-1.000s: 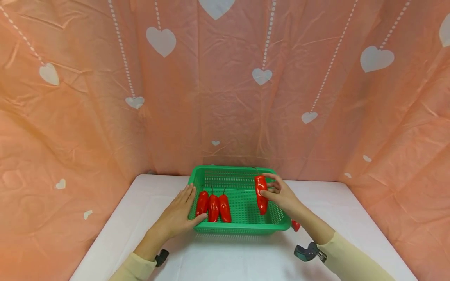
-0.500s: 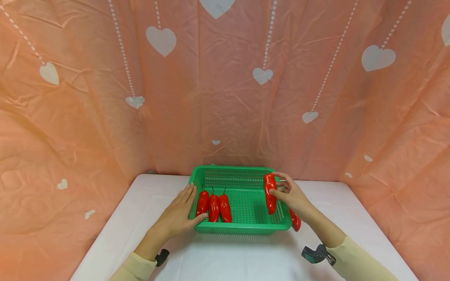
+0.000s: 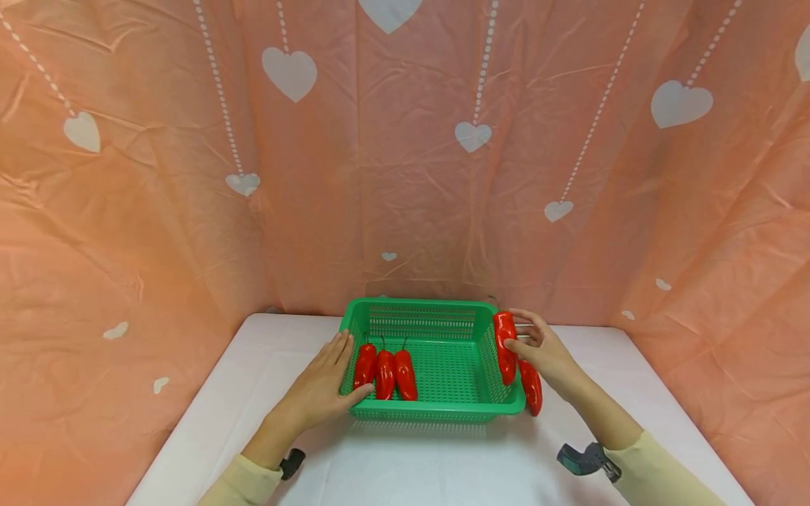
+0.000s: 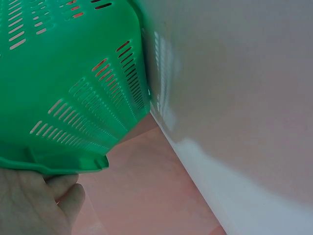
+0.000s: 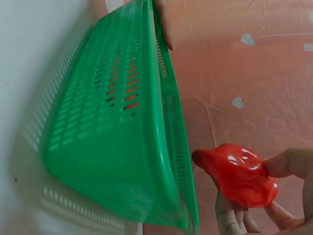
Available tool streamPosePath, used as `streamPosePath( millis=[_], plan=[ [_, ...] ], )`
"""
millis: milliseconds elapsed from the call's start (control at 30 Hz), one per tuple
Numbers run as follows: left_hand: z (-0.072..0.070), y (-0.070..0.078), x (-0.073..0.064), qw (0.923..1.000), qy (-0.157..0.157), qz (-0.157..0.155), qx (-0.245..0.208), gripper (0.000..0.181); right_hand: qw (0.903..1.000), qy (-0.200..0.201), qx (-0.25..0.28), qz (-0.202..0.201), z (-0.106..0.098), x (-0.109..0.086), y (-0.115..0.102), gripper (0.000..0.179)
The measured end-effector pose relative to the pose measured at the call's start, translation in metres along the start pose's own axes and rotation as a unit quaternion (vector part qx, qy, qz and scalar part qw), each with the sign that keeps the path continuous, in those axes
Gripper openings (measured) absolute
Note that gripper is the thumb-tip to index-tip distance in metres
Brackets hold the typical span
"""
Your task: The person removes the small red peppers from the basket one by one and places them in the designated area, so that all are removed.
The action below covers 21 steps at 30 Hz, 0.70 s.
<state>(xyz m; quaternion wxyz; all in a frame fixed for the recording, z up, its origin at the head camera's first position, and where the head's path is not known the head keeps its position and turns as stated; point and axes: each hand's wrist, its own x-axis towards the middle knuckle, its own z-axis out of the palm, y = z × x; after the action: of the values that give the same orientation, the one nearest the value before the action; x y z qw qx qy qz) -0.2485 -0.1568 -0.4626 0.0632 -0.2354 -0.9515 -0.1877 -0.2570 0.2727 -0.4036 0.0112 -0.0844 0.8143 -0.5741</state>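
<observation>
A green perforated plastic basket (image 3: pixel 436 407) sits on the white table. Three glossy red peppers (image 3: pixel 384 374) with thin stems lie side by side at its left end. My left hand (image 3: pixel 323 383) rests along the left rim, fingers straight, thumb over the front corner; in the left wrist view fingers (image 4: pixel 72 200) show against the rim. Between thumb and fingers my right hand (image 3: pixel 553 355) pinches another red pepper (image 3: pixel 505 348), held upright over the basket's right rim. The right wrist view shows this pepper (image 5: pixel 242 176) above the rim. One more red pepper (image 3: pixel 531 388) lies outside the basket's right side.
White table (image 3: pixel 405 464) surface runs in front of and beside the basket. A pink-orange curtain (image 3: pixel 418 211) with white hearts hangs close behind and at both sides. Dark wrist devices (image 3: pixel 588 460) are worn on both forearms.
My right hand has carried its pepper rightward, from inside the basket's outline to its right rim. More of the pepper outside now shows. The left hand has stayed in place.
</observation>
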Motion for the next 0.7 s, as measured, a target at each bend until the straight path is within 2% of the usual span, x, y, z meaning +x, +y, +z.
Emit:
streamPosePath(
  millis=[467,700],
  plan=[
    [0.000,0.002,-0.001,1.0000,0.006,0.004,0.003,0.100,0.9996,0.027,-0.005,0.010,-0.022,-0.005,0.012,0.067],
    [0.001,0.001,-0.001,0.9999,0.008,0.006,0.007,0.105,0.9986,0.033,-0.024,0.033,-0.030,-0.008,0.020,0.068]
  ],
)
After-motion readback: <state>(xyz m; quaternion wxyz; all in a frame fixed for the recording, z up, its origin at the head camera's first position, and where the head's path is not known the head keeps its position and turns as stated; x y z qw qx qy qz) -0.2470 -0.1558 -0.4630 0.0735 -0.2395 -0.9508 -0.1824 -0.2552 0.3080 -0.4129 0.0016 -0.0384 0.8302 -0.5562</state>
